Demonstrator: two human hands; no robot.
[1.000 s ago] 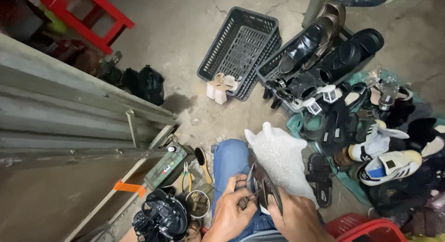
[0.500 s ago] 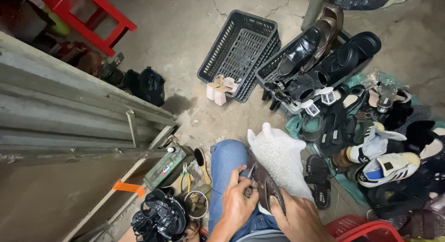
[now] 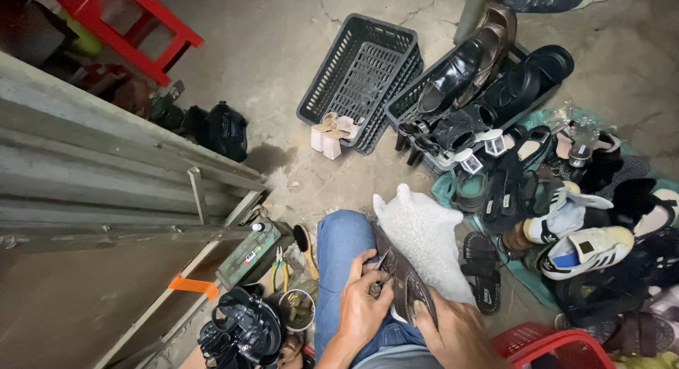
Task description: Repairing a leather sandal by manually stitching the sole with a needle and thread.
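Note:
A dark brown sandal [image 3: 404, 283] rests on my lap over the blue jeans [image 3: 339, 249]. My right hand [image 3: 453, 333] grips its near end from the right, fingers curled over the sole. Against the sandal's left edge, my left hand [image 3: 362, 307] pinches a small metal tool [image 3: 378, 273]. A white plastic bag [image 3: 423, 231] lies under and beyond the sandal.
Dark plastic crates [image 3: 364, 75] and a crate of black shoes [image 3: 481, 86] sit ahead. A pile of sandals and sneakers [image 3: 573, 220] spreads to the right. Pliers [image 3: 281, 266], a tin [image 3: 298, 309] and black straps [image 3: 240, 333] lie left. Red basket [image 3: 559, 348] at bottom right.
The view has shifted slightly; the sandal sits flatter on my lap and my left hand has moved closer onto its edge with the tool.

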